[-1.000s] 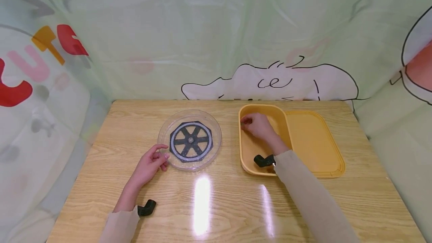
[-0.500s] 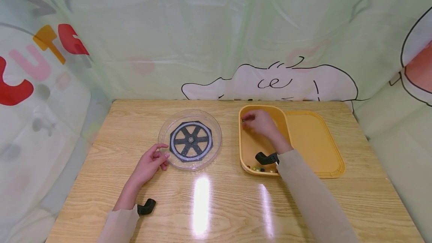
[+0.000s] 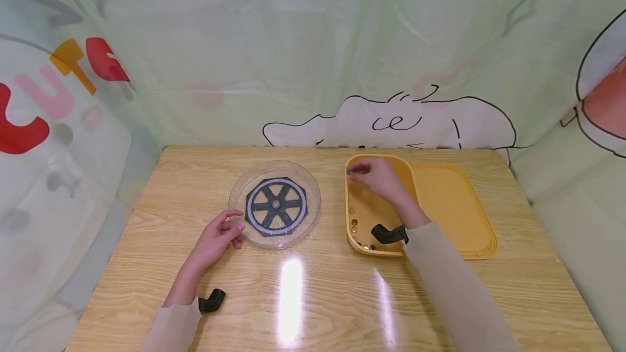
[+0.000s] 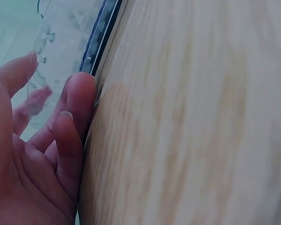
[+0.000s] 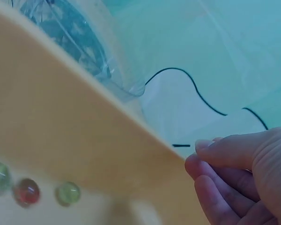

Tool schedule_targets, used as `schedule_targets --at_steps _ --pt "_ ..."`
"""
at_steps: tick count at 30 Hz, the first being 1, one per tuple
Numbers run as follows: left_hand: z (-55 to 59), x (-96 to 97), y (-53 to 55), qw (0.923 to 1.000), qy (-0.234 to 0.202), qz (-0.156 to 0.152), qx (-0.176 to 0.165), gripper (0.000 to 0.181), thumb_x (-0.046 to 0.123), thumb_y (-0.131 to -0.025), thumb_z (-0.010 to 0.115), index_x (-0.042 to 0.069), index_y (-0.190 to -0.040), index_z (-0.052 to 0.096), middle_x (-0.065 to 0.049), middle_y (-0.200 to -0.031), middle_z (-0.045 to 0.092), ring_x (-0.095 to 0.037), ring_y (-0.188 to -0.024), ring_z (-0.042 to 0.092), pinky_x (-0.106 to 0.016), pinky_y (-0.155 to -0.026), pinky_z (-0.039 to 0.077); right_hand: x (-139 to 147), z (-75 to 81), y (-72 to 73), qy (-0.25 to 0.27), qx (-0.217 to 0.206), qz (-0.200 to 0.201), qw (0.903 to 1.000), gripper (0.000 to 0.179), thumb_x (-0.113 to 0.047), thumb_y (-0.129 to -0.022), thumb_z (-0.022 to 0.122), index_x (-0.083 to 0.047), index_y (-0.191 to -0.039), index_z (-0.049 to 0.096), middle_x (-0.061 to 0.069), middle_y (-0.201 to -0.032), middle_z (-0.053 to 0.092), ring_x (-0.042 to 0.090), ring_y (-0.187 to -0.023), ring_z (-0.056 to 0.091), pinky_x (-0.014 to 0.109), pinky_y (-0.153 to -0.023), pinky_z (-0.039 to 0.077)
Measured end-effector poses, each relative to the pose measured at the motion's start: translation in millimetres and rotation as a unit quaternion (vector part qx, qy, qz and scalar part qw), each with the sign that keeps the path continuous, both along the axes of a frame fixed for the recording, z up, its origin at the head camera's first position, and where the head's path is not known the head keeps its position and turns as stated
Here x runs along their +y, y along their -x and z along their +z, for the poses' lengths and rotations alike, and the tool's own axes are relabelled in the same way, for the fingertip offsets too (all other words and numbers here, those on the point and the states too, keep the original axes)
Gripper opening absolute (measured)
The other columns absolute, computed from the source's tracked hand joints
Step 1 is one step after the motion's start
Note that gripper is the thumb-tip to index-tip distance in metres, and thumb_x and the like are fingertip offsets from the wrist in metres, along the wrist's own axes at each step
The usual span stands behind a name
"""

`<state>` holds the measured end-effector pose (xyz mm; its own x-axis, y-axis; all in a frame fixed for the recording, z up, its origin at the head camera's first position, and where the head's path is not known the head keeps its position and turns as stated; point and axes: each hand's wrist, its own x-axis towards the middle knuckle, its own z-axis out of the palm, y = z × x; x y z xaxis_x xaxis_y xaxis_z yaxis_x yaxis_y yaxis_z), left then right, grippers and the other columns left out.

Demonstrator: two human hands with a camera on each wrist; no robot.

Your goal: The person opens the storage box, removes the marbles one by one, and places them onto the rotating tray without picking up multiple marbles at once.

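My left hand (image 3: 218,238) rests at the near left edge of a round clear plastic dish (image 3: 313,225), thumb and forefinger over its rim, the other fingers loosely bent beside it. Inside the dish lies a dark spoked wheel shape (image 3: 276,205) with a pale ring. My right hand (image 3: 383,179) is inside a yellow tray (image 3: 348,194), near its far left corner. Its thumb and forefinger pinch a small greenish marble, mostly hidden by the fingertips. Several glass marbles, among them a reddish one (image 5: 27,192) and a green one (image 5: 68,193), lie along the tray's left wall.
A flat yellow lid (image 3: 452,211) lies right of the tray on the wooden table (image 3: 244,297). A pale printed curtain (image 3: 235,58) hangs behind the table and at both sides. Black wrist mounts (image 3: 388,233) stick out from both sleeves.
My right hand has lifted slightly within the tray, a small marble showing at its fingertips. Marbles have come into view along the tray's left and near walls. My left hand stays put.
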<state>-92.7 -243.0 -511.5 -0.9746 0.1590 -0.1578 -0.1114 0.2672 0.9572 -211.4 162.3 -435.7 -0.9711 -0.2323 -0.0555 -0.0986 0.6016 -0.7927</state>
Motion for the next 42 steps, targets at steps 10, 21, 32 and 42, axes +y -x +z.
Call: schedule_targets --at_steps 10,21,32,42 --pt "-4.3 -2.3 -0.7 1.0000 -0.009 -0.003 0.004 0.037 0.017 -0.100 0.063 0.005 -0.133 0.052 -0.015 -0.082 0.063 -0.024 -0.065 0.065 -0.028 -0.062 0.053 -12.9 19.3 -12.6 0.006 0.001 0.004 1.0000 0.022 -0.012 -0.092 0.073 -0.005 -0.113 0.073 0.008 -0.106 0.072 0.023 -0.096 0.067 0.039 -0.084 0.055" --pt "-6.3 0.5 -2.2 0.9996 -0.025 0.007 0.007 0.037 0.017 -0.100 0.063 0.006 -0.133 0.053 -0.015 -0.079 0.059 -0.018 -0.060 0.056 -0.028 -0.057 0.051 -41.9 22.4 -19.6 0.068 0.002 0.013 0.9976 0.020 -0.009 -0.090 0.075 -0.005 -0.109 0.074 0.007 -0.102 0.073 0.021 -0.092 0.067 0.028 -0.074 0.055" --pt "-7.1 0.2 -3.1 0.9997 -0.013 0.020 -0.001 0.040 0.015 -0.100 0.062 0.007 -0.137 0.052 -0.015 -0.080 0.059 -0.020 -0.063 0.057 -0.028 -0.061 0.053 -73.4 21.4 -28.3 0.105 0.010 0.027 0.9941 0.020 -0.005 -0.090 0.074 -0.003 -0.110 0.075 0.009 -0.104 0.073 0.022 -0.094 0.068 0.033 -0.081 0.056" --pt "18.6 9.5 -9.8 0.9997 -0.004 0.023 0.001 0.041 0.008 -0.100 0.060 -0.001 -0.138 0.050 -0.016 -0.080 0.059 -0.024 -0.063 0.059 -0.030 -0.064 0.053 -99.5 11.5 -29.8 0.122 -0.012 0.036 0.9918 0.021 -0.005 -0.089 0.074 -0.003 -0.110 0.075 0.006 -0.102 0.073 0.019 -0.091 0.067 0.030 -0.080 0.056"
